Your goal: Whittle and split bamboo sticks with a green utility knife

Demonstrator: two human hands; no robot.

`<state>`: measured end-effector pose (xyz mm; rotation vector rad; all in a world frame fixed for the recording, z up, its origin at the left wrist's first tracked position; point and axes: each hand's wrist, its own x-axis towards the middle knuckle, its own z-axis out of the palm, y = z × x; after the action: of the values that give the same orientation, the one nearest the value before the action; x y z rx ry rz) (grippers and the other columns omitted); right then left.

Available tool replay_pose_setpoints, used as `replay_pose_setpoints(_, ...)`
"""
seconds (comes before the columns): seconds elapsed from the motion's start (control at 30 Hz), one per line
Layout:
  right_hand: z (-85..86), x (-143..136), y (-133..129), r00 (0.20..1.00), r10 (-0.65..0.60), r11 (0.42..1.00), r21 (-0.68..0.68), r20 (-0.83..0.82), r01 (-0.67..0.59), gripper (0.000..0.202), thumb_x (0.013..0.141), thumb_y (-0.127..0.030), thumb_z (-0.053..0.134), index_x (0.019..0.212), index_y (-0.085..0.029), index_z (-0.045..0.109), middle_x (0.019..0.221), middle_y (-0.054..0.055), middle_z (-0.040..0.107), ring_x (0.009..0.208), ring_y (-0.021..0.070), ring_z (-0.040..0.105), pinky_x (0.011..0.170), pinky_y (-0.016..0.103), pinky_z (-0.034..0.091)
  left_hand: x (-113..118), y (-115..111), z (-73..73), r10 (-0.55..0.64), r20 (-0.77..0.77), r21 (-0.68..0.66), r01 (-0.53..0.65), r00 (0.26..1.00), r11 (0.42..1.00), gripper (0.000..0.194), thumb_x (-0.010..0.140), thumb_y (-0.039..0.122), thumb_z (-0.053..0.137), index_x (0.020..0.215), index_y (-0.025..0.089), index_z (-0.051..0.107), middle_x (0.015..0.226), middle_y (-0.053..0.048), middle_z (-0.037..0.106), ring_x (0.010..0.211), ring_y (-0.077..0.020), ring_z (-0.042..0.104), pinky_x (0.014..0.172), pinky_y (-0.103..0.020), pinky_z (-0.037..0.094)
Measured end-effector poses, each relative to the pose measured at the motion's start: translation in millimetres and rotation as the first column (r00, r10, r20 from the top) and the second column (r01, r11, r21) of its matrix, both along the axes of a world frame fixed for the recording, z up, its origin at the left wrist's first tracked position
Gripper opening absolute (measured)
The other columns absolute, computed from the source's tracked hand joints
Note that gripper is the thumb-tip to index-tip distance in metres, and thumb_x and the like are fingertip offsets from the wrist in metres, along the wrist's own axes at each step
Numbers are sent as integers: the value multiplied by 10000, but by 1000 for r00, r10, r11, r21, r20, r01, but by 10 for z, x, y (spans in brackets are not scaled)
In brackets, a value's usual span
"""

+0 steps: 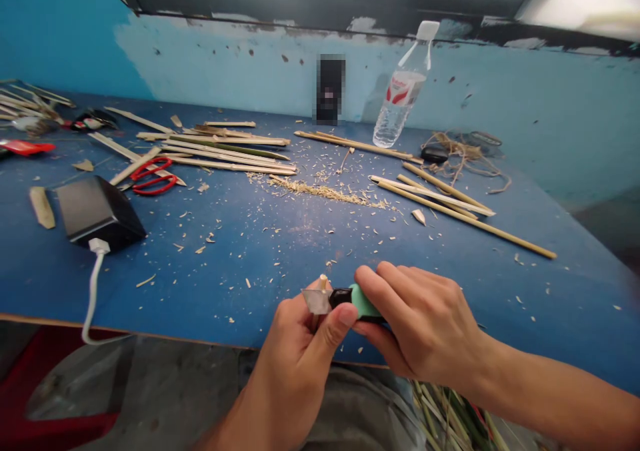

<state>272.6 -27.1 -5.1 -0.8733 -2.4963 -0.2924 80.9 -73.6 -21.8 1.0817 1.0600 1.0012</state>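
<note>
My left hand (305, 344) is closed round a thin bamboo stick (323, 281), whose pale tip shows above the fingers; the rest of it is mostly hidden. In my right hand (420, 318) is a cutter knife (365, 302) with a green and black handle. Its short, wide blade lies across the stick just below the tip, and my left thumb rests close to the blade and the black front of the knife. Both hands are over the front edge of the blue table (200, 291).
Split bamboo strips (230, 154) and red-handled scissors (155, 176) lie at the left, behind a black box (100, 211) with a white cable. A water bottle (403, 91) stands by the wall. More sticks (465, 218) and twine (465, 154) lie right; shavings (330, 193) litter the middle.
</note>
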Motion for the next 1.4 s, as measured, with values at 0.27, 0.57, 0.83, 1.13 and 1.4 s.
replay_pose_setpoints(0.27, -46, -71, 68, 986, -138, 989, 30, -97, 142, 359, 1131, -457, 358, 1234, -151, 516, 777, 17, 679, 514, 175, 579, 480, 330, 338, 94, 58, 6, 165, -65, 8, -165, 984, 986, 544, 1002, 633, 576, 698, 222, 392, 584, 71, 299, 514, -101, 232, 459, -246, 220)
replay_pose_setpoints(0.57, -2, 187, 305, 977, -9, 990, -139, -212, -21, 340, 1108, -415, 454, 1322, -165, 537, 926, 39, 696, 669, 178, 644, 566, 306, 395, -16, -36, 32, 88, 165, -47, -82, 982, 996, 314, 1053, 536, 547, 943, 242, 540, 781, 43, 398, 636, -104, 372, 521, -183, 361)
replay_pose_setpoints(0.83, -35, 104, 244, 975, 177, 977, -93, -133, -190, 369, 1086, -458, 478, 1281, -157, 565, 848, 15, 651, 600, 166, 504, 573, 320, 377, -60, -16, -22, 1, 285, -85, 24, 959, 996, 304, 1054, 529, 549, 966, 239, 525, 711, 60, 396, 575, -94, 303, 484, -198, 269)
replay_pose_setpoints(1.13, -4, 109, 202, 981, 146, 979, -123, -124, -161, 339, 1081, -443, 472, 1250, -166, 571, 803, 0, 627, 576, 168, 499, 547, 321, 365, -204, 20, -101, -72, 545, -138, 174, 836, 975, 296, 997, 486, 632, 1113, 214, 608, 841, 12, 428, 754, -136, 332, 714, -229, 357)
replay_pose_setpoints(1.4, 13, 117, 183, 982, 149, 977, -136, -116, -164, 351, 1091, -450, 450, 1257, -162, 562, 828, 15, 655, 592, 174, 541, 545, 321, 395, -218, -21, -105, -111, 439, -144, 192, 892, 971, 137, 1079, 413, 546, 1147, 294, 537, 835, 44, 448, 639, -80, 396, 569, -177, 363)
